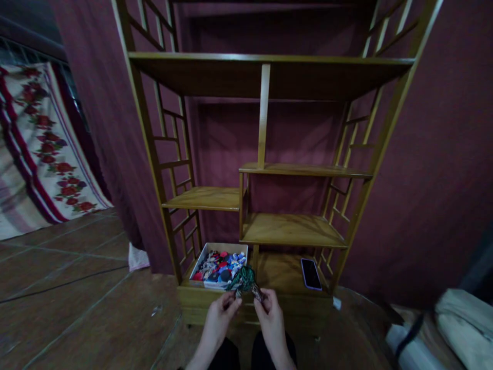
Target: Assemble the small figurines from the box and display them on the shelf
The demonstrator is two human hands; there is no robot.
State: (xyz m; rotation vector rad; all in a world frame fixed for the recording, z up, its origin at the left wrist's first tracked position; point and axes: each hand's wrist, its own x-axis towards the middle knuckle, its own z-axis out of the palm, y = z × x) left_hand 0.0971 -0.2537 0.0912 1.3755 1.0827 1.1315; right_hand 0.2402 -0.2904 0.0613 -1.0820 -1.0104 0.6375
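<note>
Both of my hands pinch a gathered dark green patterned cloth piece (244,279), one at each side of its lower part. My left hand (222,312) holds it between thumb and fingers, and my right hand (269,311) grips a brownish end the same way. Its exact kind is too small to make out. Just behind it, on the bottom shelf, stands an open white box (199,259). Small red, blue, black and grey items (223,264) fill the box. The cloth overlaps the box's front right corner in my view.
A wooden shelf unit (292,231) with stepped boards and lattice sides stands before me. On its bottom board, to the right, lies a phone (310,274). A flowered blanket (50,149) hangs at the left, and a dark cable (65,282) crosses the tiled floor. Pale bundles (462,318) lie at lower right.
</note>
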